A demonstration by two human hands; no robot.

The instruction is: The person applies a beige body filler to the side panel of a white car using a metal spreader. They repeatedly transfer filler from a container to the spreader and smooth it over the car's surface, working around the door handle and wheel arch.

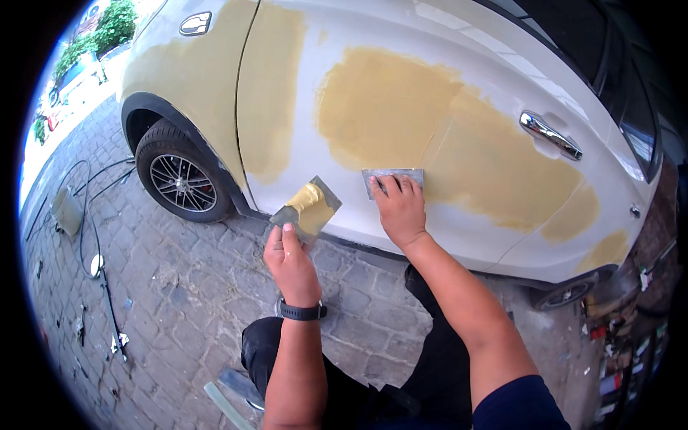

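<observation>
A white car's side [330, 193] fills the upper view, with broad patches of yellow body filler [387, 100] spread over its doors. My right hand [401, 208] is closed on a flat grey spreader [369, 174], which rests against the door at the lower edge of the big patch. In my left hand [290, 261] is a grey metal plate [324, 188] with a blob of yellow filler [312, 204] on it. The thumb lies on top of the plate; the fingers beneath it are partly hidden. The plate is held apart from the door, left of the spreader.
Chrome handles [550, 135] stick out from the doors. A wheel [183, 179] stands at the left on stone paving [193, 308]. A bucket [67, 211] and dark hoses [100, 287] lie farther left. Scattered items [623, 358] are on the ground at the right. A pale green strip [226, 405] lies beside my leg.
</observation>
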